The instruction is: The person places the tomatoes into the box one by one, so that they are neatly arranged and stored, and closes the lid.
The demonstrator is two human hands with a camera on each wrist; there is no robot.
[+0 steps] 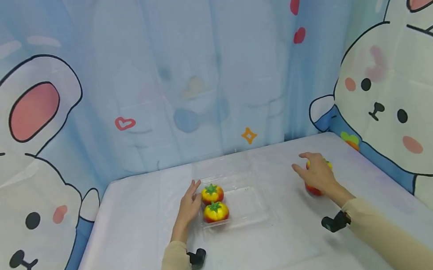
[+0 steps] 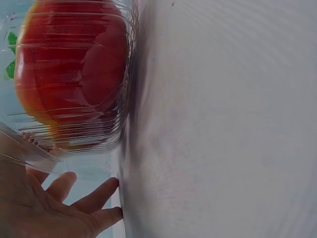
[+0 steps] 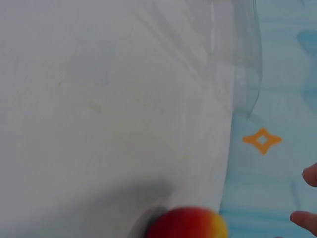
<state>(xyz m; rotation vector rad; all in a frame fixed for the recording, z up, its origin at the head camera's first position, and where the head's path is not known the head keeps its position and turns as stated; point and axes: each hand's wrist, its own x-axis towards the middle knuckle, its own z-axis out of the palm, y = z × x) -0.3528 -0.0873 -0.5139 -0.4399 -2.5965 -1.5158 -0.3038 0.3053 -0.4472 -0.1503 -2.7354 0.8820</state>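
Note:
A clear plastic box [image 1: 244, 203] with its lid raised at the back lies mid-table. Two red-and-yellow tomatoes with green leafy tops, a rear tomato [image 1: 212, 194] and a front tomato [image 1: 216, 212], sit in its left part. My left hand [image 1: 189, 205] is at the box's left wall, fingers extended; in the left wrist view a red tomato [image 2: 74, 64] shows through the ribbed plastic. Over to the right, my right hand [image 1: 317, 174] hovers with spread fingers above red-and-yellow fruit [image 1: 314, 190], partly hiding it. One such fruit [image 3: 188, 223] appears in the right wrist view, apart from the fingertips [image 3: 309, 176].
A white cloth covers the table [image 1: 131, 233]. Behind it hangs a blue curtain [image 1: 192, 66] printed with rabbits. Dark wrist cameras sit on both of my wrists, below the hands.

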